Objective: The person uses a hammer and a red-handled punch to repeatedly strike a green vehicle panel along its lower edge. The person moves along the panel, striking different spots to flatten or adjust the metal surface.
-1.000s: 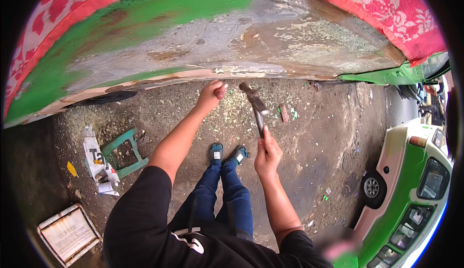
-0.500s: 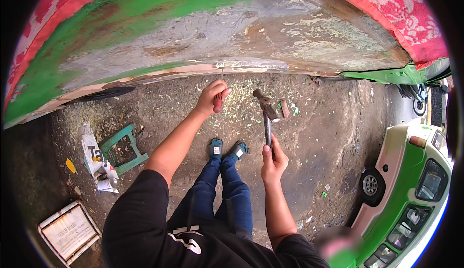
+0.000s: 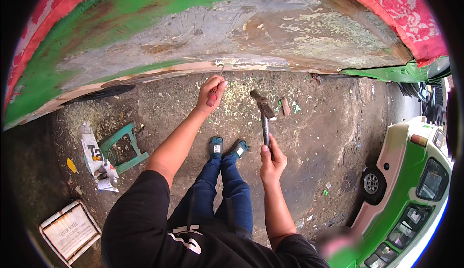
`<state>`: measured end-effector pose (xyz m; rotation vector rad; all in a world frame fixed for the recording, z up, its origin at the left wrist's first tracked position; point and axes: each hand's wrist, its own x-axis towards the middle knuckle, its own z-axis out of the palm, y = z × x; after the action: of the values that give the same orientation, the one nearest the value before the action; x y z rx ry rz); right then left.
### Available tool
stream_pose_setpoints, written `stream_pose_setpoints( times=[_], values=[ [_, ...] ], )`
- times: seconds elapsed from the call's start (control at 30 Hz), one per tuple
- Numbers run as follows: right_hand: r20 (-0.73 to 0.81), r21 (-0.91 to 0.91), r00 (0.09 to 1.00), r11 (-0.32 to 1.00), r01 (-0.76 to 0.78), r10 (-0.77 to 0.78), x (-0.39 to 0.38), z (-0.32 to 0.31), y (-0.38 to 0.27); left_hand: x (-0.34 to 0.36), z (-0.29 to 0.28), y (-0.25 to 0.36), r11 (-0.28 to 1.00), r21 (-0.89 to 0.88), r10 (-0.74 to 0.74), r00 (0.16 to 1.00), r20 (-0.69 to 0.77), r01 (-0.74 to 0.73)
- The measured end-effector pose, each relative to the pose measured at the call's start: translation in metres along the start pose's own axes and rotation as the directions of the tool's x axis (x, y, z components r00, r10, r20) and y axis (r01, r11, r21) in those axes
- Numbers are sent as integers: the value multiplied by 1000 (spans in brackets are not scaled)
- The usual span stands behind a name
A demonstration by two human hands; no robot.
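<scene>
My left hand (image 3: 215, 88) is closed around the red handle of a screwdriver (image 3: 211, 99). Its thin metal shaft points away from me, with the tip at the lower edge of a vehicle's body panel (image 3: 193, 34); whether it touches cannot be told. That panel is worn, with green paint, grey patches and a flaking pale strip along the bottom. In my right hand (image 3: 273, 165) is a hammer (image 3: 266, 130), gripped by its dark handle. The rusty hammer head is raised to the right of the screwdriver, apart from it.
Paint chips (image 3: 237, 99) and a small brown block (image 3: 285, 106) lie on the ground ahead. To the left are a green plastic frame (image 3: 137, 156), a white bag (image 3: 92, 147) and a framed board (image 3: 70, 232). A green-and-white van (image 3: 411, 181) and a blurred person (image 3: 338, 246) are at right.
My left hand and the screwdriver handle have shifted slightly left and up, tilting the shaft a little. The hammer has moved a touch to the left.
</scene>
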<state>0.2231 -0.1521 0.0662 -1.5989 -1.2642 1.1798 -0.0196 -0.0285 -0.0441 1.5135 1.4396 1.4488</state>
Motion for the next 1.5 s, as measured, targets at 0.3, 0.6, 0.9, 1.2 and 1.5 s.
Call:
stream_pose_setpoints(
  times=[0.3, 0.6, 0.9, 1.2, 1.5],
  values=[
    [0, -14, 999, 999, 39, -39, 1, 2, -2, 1, 1, -2, 1000, 0, 19, 999, -30, -19],
    [12, 11, 999, 999, 51, -51, 1, 4, -1, 4, -15, 10, 984, 137, 103, 993, 63, -111],
    [-23, 115, 1000, 993, -12, 15, -5, -7, 13, 25, 4, 23, 725, 588, 213, 928, 305, -360],
    [-188, 299, 975, 953, -55, 115, -5, -39, 42, 68, 46, -4, 787, 412, 91, 747, 659, -459],
    [-244, 331, 958, 941, -66, 153, 5, -52, 67, 67, 56, -12, 720, 463, 63, 713, 699, -517]
  ],
)
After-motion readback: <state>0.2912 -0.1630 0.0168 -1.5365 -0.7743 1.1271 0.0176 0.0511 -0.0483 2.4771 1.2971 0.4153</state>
